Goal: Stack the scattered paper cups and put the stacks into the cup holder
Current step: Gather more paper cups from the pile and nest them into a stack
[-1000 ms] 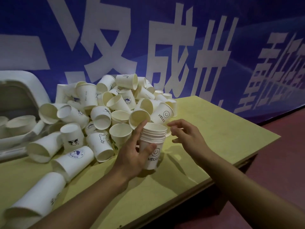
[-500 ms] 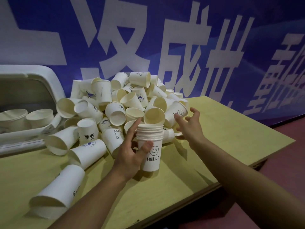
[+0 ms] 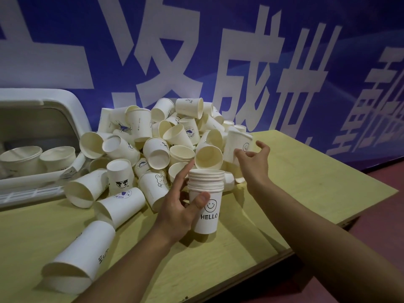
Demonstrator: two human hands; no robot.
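My left hand (image 3: pixel 177 212) is shut on an upright stack of several nested white paper cups (image 3: pixel 206 206), the outer one printed with a smiley and "HELLO"; it stands on the yellow table (image 3: pixel 306 193). Behind it lies a big pile of loose cups (image 3: pixel 157 149). My right hand (image 3: pixel 253 162) reaches into the pile's right side and curls around a blurred smiley cup (image 3: pixel 237 143), fingers on its lower side, thumb just to its right. The white cup holder (image 3: pixel 74 106) stands at the far left, with cup stacks (image 3: pixel 21 159) inside.
More cups lie on their sides at the front left, the nearest one (image 3: pixel 80 254) close to the table's front edge. A blue banner (image 3: pixel 284 62) with large white characters hangs right behind the table. Dark red floor (image 3: pixel 382 226) shows beyond the table's right edge.
My right hand moved from beside the stack's rim back and right into the pile and closed around a smiley cup, which tipped. My left hand kept hold of the stack.
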